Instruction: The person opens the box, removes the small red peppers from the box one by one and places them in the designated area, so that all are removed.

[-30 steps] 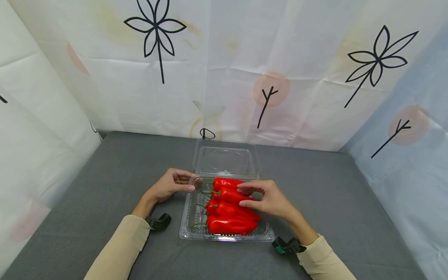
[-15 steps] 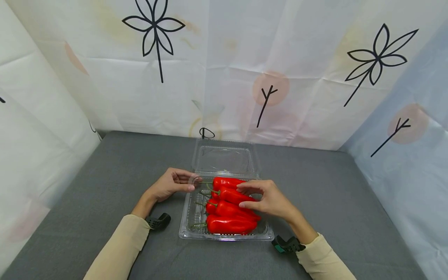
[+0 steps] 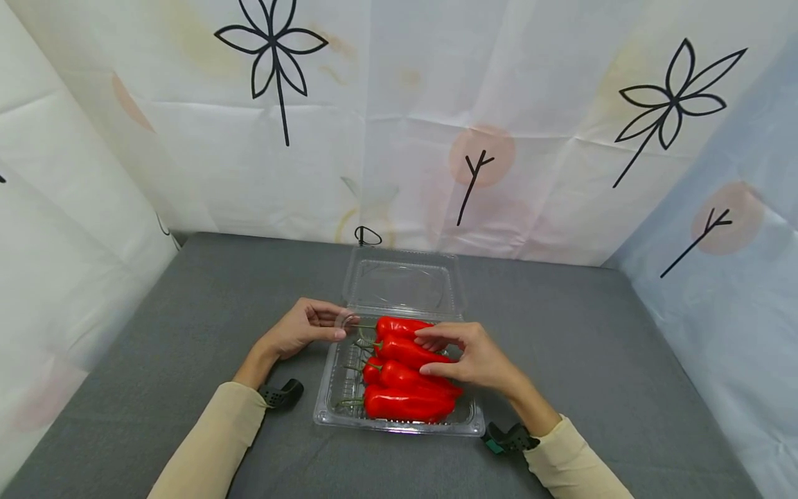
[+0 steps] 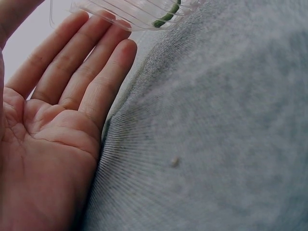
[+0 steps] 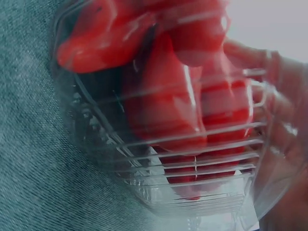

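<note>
A clear plastic clamshell box holds several long red peppers lying side by side, their green stems to the left. With fingers and thumb astride the pointed end of one red pepper, my right hand grips it inside the box. My left hand is at the box's back left corner. Seen from the left wrist, its fingers are stretched out with tips at the box's clear wall, a green stem showing through. Blurred peppers show through the ribbed plastic in the right wrist view.
The box's clear lid lies folded back behind it on the grey tabletop. A patterned white curtain stands along the back and both sides. Dark wrist straps sit on both arms.
The gripped pepper and my right hand have shifted slightly left. The box has turned a little, its front right corner coming nearer. My left hand stays about where it was.
</note>
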`<state>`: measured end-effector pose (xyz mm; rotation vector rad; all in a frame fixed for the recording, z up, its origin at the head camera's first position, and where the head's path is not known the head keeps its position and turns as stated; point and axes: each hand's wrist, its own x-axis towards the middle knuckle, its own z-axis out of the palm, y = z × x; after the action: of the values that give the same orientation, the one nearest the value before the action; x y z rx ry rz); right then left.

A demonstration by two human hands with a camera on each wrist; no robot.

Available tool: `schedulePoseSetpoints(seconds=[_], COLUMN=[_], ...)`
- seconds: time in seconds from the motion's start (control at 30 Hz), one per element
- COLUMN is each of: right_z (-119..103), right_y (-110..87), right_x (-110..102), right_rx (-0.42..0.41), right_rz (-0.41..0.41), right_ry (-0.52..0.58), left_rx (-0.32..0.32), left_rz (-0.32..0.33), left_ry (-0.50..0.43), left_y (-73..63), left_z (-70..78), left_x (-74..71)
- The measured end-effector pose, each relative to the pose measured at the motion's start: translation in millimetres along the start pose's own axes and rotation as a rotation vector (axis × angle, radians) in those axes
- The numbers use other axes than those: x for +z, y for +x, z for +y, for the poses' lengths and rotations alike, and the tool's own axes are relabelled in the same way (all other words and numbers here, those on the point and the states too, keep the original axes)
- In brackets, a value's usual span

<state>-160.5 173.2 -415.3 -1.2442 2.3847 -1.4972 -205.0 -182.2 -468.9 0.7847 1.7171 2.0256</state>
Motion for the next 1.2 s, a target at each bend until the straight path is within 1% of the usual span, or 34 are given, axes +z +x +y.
schedulePoseSetpoints(seconds=[0.27, 0.5, 0.8, 1.0, 1.2], right_z=[4.1, 5.6, 7.0, 6.2, 4.3], right_y=[0.2, 1.6, 3.6, 2.9, 2.4], right_x=[3.2, 6.1, 6.1, 5.4, 5.0], right_rx=[-0.014, -0.038, -0.073, -0.095, -0.077], right_rz=[0.015, 0.024, 0.056, 0.052, 0.066], right_ry=[-0.022, -0.044, -0.089, -0.086, -0.066], left_rx=[0.004, 0.012, 0.017, 0.015, 0.009], left_rz=[-0.014, -0.009, 0.002, 0.006, 0.005], left_ry=[0.021, 0.018, 0.027, 0.023, 0.020], left_y=[0.2, -0.8, -0.6, -0.5, -0.3], left_z=[-0.5, 0.8, 0.9, 1.1, 2.7], left_x=[-1.3, -1.8, -1.1, -0.4, 0.3])
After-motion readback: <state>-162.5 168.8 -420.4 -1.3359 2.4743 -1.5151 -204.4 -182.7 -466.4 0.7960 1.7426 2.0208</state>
